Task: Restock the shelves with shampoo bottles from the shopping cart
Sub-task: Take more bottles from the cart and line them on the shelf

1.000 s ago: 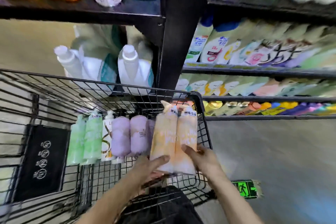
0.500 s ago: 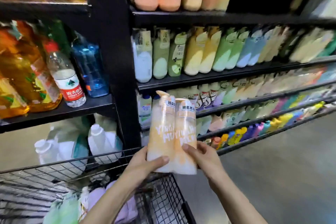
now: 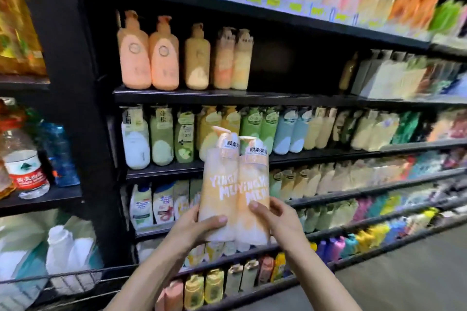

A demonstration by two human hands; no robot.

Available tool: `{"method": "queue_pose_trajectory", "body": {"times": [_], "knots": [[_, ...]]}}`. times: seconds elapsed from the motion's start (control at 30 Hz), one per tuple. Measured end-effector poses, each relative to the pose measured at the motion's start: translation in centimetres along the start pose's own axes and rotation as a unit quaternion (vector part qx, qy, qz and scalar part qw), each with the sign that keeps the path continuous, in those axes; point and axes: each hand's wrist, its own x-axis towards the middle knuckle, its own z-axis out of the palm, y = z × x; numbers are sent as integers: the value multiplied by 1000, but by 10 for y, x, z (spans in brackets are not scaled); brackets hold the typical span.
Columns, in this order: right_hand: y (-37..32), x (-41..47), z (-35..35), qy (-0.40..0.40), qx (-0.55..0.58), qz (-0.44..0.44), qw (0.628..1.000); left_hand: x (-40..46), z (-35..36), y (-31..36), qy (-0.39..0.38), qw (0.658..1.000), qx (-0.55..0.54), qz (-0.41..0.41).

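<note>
At the far left, a black shelf (image 3: 38, 195) carries a clear plastic water bottle with a red label (image 3: 24, 166); below it the black wire rim of the shopping cart (image 3: 75, 276) crosses the lower corner.

The left hand (image 3: 194, 227) comes up from below and wraps the base of the left peach-and-white plastic pump bottle with white lettering (image 3: 219, 189), thumb pressed across its front and fingers curled out of sight behind. Touching it on the right stands its twin, the right peach-and-white pump bottle (image 3: 254, 192), which the right hand (image 3: 280, 219) grips low down, thumb on the front face. Both bottles are upright, side by side, held in the air in front of the middle shelves and clear of any shelf board.

Up and to the right, the second shelf from the top (image 3: 290, 98) shows a dark gap (image 3: 295, 68) beside a short row of orange and cream pump bottles (image 3: 187, 58); that looks like the likely spot for the pair, though that is a guess.

These bottles look full, so probably fairly heavy, with stiff walls and a smooth, possibly slippery film. Holding low supports the weight well, but a mid-body hold should steady them better when setting them down; the pump heads are best left alone, since they may turn or snap.
</note>
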Motion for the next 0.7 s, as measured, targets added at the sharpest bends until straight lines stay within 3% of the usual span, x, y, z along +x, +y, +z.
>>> {"method": "queue_pose_trajectory", "body": {"times": [0.3, 0.7], "knots": [[-33, 48, -44, -19, 20, -45, 999, 41, 48, 36, 8, 998, 16, 55], [-76, 165, -45, -41, 45, -118, 991, 152, 34, 93, 45, 989, 87, 115]]}}
